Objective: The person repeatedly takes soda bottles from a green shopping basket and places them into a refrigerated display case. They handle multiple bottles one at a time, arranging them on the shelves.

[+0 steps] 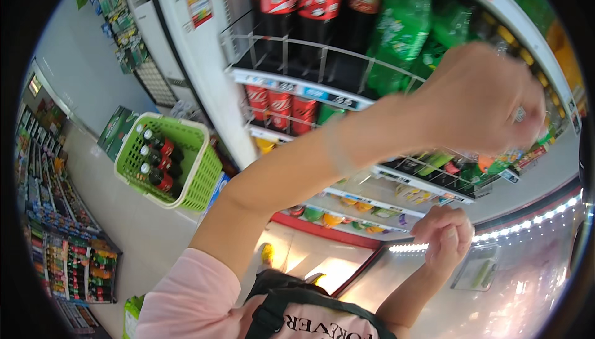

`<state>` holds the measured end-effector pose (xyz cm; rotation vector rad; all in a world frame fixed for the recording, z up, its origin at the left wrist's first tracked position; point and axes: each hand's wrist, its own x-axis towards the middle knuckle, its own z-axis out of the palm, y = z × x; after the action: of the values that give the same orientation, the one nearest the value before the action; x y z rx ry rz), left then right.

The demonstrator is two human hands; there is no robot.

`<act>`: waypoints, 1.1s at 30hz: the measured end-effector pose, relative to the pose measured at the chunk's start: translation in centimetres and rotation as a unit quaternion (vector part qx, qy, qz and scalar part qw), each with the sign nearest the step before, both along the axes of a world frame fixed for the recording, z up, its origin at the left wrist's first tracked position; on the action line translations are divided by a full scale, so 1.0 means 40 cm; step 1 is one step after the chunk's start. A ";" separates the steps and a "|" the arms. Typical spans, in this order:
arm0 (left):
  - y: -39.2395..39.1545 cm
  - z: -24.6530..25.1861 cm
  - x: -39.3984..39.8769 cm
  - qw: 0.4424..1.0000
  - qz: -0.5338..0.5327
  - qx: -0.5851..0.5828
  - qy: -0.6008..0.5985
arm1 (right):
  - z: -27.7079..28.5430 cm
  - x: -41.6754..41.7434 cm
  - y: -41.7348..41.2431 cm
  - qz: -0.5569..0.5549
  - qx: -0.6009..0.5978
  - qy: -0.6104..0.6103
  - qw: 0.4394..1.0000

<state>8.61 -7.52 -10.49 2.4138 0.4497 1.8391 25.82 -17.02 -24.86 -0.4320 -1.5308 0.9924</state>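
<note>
My left hand (488, 99) is blurred, its fingers curled, in front of the drink shelves at the upper right. Whether it holds anything is hidden. A bottle with orange and green on it (502, 160) shows just below it. Near the glass door (511, 264), my right hand (446, 236) is raised with curled fingers and nothing visible in it. Cola bottles with red labels (320, 6) and green soda bottles (402, 27) stand behind a wire rail on the upper shelf. Red cola cans (280, 108) stand one shelf lower.
A green plastic basket (202, 171) with several dark, red-labelled bottles (158, 157) stands at the left, beside a green carton (118, 132). The cooler's white frame (204, 74) rises between basket and shelves. Stocked store shelves (79, 264) line the far left.
</note>
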 end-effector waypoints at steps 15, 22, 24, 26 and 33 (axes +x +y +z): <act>-0.623 -0.497 -0.758 0.908 0.332 -0.222 -0.126 | -0.052 -0.881 -0.008 0.331 -0.066 -0.276 0.900; -0.809 -0.750 -1.004 0.663 0.666 -0.337 -0.044 | -0.303 -1.365 -0.078 0.415 0.199 -0.423 0.780; -0.831 -0.810 -1.077 0.651 0.704 -0.284 -0.009 | -0.349 -1.459 -0.126 0.349 0.245 -0.433 0.794; -0.838 -0.854 -1.121 0.637 0.711 -0.297 0.007 | -0.416 -1.541 -0.133 0.301 0.273 -0.418 0.812; -0.832 -0.909 -1.171 0.637 0.681 -0.360 -0.038 | -0.546 -1.655 -0.146 0.282 0.191 -0.465 0.817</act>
<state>-38.24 -40.80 -46.86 1.2211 2.8217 1.2852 -40.36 -22.85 -46.69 -0.1513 -2.8110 0.9008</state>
